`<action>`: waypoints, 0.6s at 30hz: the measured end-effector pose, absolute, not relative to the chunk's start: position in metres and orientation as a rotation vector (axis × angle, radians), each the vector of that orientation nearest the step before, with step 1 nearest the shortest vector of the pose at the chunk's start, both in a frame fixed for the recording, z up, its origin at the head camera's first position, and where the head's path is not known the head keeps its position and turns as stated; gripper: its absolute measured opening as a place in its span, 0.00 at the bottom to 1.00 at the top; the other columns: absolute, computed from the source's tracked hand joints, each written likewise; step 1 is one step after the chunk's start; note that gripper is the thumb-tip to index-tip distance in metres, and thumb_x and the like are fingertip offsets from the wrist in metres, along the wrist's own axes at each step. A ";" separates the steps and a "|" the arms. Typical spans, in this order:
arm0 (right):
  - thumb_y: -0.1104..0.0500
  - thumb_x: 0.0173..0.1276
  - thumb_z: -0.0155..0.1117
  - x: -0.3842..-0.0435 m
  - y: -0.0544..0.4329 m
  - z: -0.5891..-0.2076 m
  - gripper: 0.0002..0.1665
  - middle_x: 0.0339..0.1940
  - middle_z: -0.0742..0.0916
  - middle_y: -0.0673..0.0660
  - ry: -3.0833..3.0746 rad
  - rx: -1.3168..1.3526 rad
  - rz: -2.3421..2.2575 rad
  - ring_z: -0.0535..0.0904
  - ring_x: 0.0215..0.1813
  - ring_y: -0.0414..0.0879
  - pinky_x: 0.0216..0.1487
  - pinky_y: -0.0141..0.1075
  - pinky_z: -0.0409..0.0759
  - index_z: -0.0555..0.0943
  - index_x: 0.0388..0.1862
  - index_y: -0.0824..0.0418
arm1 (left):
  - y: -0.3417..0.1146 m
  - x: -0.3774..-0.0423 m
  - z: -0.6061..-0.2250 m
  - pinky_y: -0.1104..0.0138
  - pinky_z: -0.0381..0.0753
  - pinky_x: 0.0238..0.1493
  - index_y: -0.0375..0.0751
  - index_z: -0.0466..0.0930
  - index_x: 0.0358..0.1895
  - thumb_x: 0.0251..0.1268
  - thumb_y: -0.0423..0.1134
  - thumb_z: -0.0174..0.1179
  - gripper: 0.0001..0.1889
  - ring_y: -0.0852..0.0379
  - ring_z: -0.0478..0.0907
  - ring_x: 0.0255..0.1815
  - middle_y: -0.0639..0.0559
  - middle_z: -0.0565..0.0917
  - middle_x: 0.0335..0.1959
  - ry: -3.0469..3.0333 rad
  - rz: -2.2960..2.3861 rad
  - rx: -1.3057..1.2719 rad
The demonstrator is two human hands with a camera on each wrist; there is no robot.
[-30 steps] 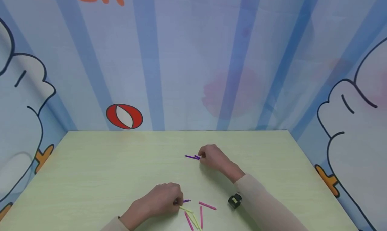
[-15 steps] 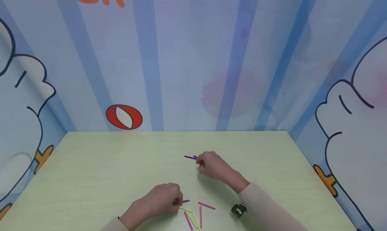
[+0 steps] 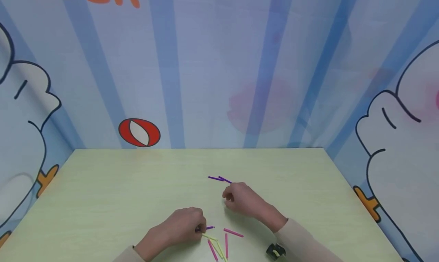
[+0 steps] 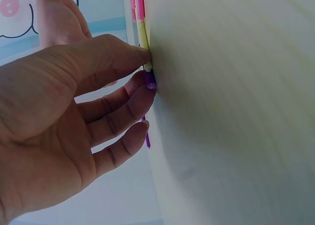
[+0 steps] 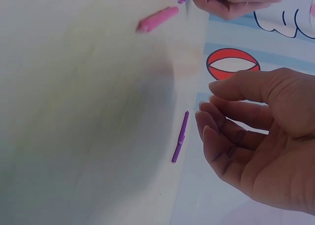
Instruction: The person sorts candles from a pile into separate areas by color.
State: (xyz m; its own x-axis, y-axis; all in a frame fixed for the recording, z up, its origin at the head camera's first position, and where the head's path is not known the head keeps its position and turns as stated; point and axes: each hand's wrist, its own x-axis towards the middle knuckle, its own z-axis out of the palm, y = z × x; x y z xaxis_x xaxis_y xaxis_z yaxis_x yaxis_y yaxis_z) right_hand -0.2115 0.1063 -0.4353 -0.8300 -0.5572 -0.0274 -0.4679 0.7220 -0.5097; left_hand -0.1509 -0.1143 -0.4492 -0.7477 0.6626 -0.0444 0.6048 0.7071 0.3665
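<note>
Right hand (image 3: pixel 245 198) has come down the frame since the earlier shot, backing off the two purple sticks at center (image 3: pixel 221 179), so both of those now show, overlapping end to end. Left hand (image 3: pixel 183 226) hasn't really budged, lower center. Its thumb and fingertips are pinching another purple stick (image 3: pixel 210 227), one end poking out to the right. A yellow stick (image 3: pixel 210 237) runs right up to that thumb too, and honestly I can't tell if it's caught in the grip. Right fingers are loosely curled with nothing in them, thumb tip close to the index but not pressed on anything.

Around bottom center I've got more yellow sticks (image 3: pixel 221 250) plus three pink sticks (image 3: pixel 233 232) lying on the table (image 3: pixel 137 186).

What could bite me: these things are skinny and look like they'd roll, so a sloppy pinch or a twist of the left hand could kick that yellow one out of line and nudge its neighbors. Also my right knuckles are near the end of the upper purple pair, so a careless swipe back up could knock those two apart. Dragging the right sleeve (image 3: pixel 305 239) leftward could sweep the pinks as well.
</note>
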 end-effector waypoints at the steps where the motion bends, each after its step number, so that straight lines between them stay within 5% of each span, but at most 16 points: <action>1: 0.68 0.63 0.67 -0.210 0.106 -0.436 0.10 0.35 0.87 0.54 2.738 -0.829 -0.738 0.77 0.35 0.41 0.40 0.33 0.80 0.87 0.43 0.67 | -0.115 -0.151 -0.450 0.69 0.74 0.32 0.47 0.88 0.29 0.50 0.30 0.68 0.06 0.68 0.68 0.28 0.63 0.75 0.26 2.743 0.497 1.025; 18: 0.70 0.56 0.64 -0.178 0.100 -0.445 0.12 0.30 0.85 0.50 2.626 -0.966 -0.714 0.72 0.31 0.36 0.36 0.29 0.75 0.88 0.40 0.66 | -0.114 -0.150 -0.450 0.70 0.73 0.31 0.47 0.88 0.28 0.51 0.29 0.68 0.06 0.68 0.67 0.28 0.63 0.76 0.26 2.744 0.499 1.027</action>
State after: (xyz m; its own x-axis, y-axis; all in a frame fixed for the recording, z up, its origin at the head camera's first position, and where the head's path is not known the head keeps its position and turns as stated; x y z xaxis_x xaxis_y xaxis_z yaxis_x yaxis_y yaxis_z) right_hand -0.1776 0.1003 -0.4446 -0.7478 -0.6606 -0.0659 -0.5363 0.6597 -0.5266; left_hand -0.1502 -0.1144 -0.4504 -0.7484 0.6620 -0.0404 0.6053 0.7067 0.3664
